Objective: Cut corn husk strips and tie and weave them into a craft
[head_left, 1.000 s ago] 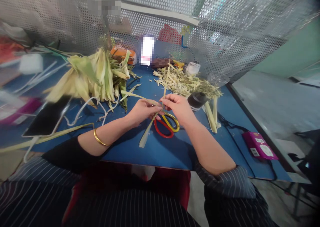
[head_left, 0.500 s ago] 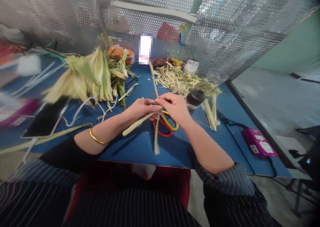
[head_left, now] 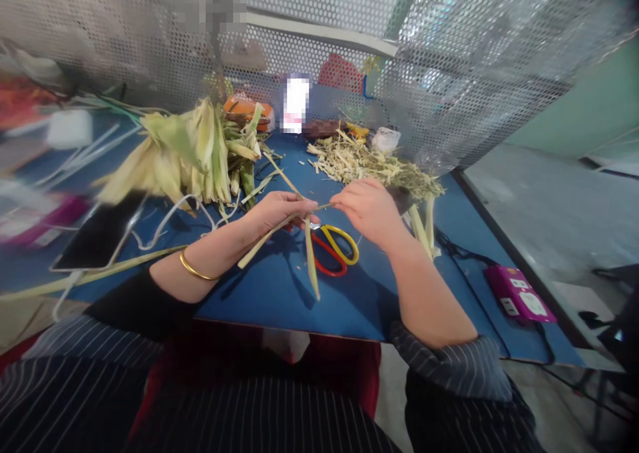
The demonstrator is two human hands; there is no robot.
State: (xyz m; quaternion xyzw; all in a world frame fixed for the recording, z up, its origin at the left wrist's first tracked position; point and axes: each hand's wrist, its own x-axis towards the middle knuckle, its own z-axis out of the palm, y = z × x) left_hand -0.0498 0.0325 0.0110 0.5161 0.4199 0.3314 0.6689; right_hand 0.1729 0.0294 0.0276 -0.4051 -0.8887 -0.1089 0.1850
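Note:
My left hand [head_left: 287, 211] is closed in a pinch on several pale corn husk strips [head_left: 312, 260], whose ends stick out toward me, down to the left and away to the back left. Between the finger and thumb of my right hand [head_left: 369, 213] is the thin end of a strip, drawn out to the right from the left fingertips. Where the strips cross is mostly covered by my left fingers. Just beneath my hands lie scissors [head_left: 338, 250] with one red and one yellow handle loop, on the blue table [head_left: 269, 300].
A heap of corn husks [head_left: 184, 147] stands at the back left, near a dark phone [head_left: 102, 233] and a white cable [head_left: 160, 223]. Shredded husk pieces [head_left: 369, 160] lie at the back right. A magenta box [head_left: 519, 293] sits near the right edge, beside black cords. Perforated metal panels rise behind.
My right hand has moved away from the left, drawing a strip end to the right. The strip that pointed to the back now leans to the back left.

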